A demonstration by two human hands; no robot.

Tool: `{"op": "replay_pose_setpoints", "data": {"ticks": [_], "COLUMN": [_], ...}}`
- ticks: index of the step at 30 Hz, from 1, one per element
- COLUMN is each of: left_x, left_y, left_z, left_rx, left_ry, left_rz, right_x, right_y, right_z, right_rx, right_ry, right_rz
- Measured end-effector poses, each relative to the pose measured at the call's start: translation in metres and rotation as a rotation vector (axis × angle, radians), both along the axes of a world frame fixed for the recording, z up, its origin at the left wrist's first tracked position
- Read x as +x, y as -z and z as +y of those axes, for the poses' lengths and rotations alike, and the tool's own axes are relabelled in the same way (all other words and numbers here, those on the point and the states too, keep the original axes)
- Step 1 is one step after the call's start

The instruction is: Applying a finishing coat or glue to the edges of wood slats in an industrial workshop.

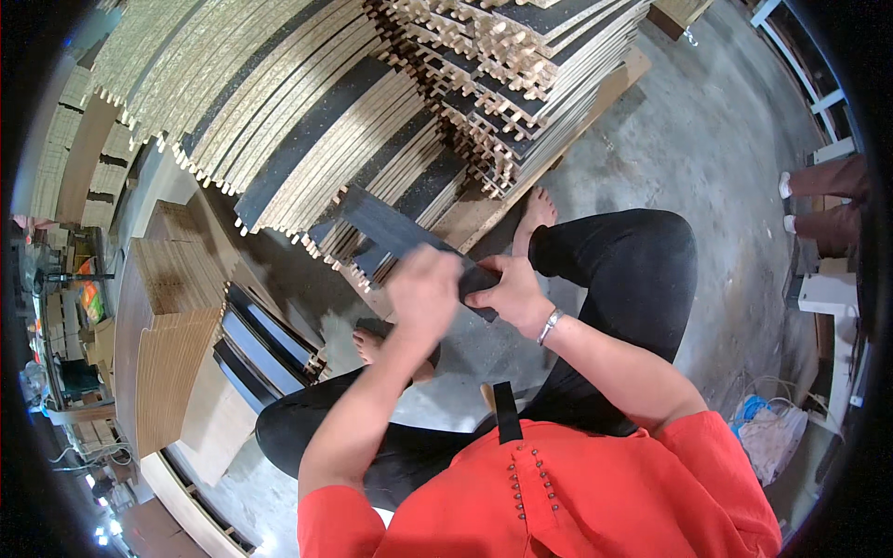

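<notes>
Black board (391, 223) slants across the middle of the frame. The right hand (519, 296) is curled, pinching the near end between thumb and fingers. The left hand (423, 293) is blurry and bent over the board; you cannot tell if it grips. Farther off, big piles of boards (279, 102) fill the top. Someone's legs (831, 200) show far right.

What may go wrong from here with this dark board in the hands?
The dark board might slip from the right hand and strike a bare foot on the floor. Its far end might knock the wooden dowels sticking out of the stacked boards, if it is near them; depth is hard to tell.
</notes>
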State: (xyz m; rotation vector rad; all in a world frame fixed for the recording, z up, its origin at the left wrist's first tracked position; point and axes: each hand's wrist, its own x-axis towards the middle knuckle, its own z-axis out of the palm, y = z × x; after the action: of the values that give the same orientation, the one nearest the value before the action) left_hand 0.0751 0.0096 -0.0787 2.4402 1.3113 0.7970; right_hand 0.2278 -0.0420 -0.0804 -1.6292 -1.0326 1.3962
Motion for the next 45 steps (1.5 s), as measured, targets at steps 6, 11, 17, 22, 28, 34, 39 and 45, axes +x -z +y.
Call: {"op": "replay_pose_setpoints", "data": {"ticks": [6, 11, 17, 22, 28, 34, 39, 45], "left_x": [-0.021, 0.027, 0.014, 0.035, 0.046, 0.041, 0.050, 0.030], "left_y": [-0.009, -0.007, -0.010, -0.011, -0.018, -0.022, -0.024, -0.021], "left_z": [0.060, -0.028, 0.013, -0.015, -0.038, -0.016, -0.012, 0.006], "left_rx": [0.061, 0.060, 0.026, 0.084, -0.027, -0.069, -0.144, -0.064], "left_ry": [-0.303, 0.131, -0.158, 0.117, 0.210, 0.082, 0.004, -0.033], "left_rz": [-0.060, -0.009, -0.093, -0.097, -0.135, -0.132, -0.217, -0.060], "right_x": [0.005, 0.018, 0.018, 0.017, 0.024, 0.025, 0.020, 0.024], "right_y": [-0.017, -0.016, -0.027, -0.002, -0.016, -0.014, -0.037, -0.025], "right_z": [0.001, 0.002, 0.001, 0.001, 0.005, -0.001, 0.003, 0.001], "right_rx": [-0.273, -0.470, -0.417, -0.439, -0.448, -0.394, -0.398, -0.370], "right_ry": [0.385, 0.399, 0.404, 0.485, 0.464, 0.399, 0.482, 0.420], "right_rz": [0.644, 0.784, 0.863, 0.822, 0.861, 0.899, 0.924, 0.931]}}
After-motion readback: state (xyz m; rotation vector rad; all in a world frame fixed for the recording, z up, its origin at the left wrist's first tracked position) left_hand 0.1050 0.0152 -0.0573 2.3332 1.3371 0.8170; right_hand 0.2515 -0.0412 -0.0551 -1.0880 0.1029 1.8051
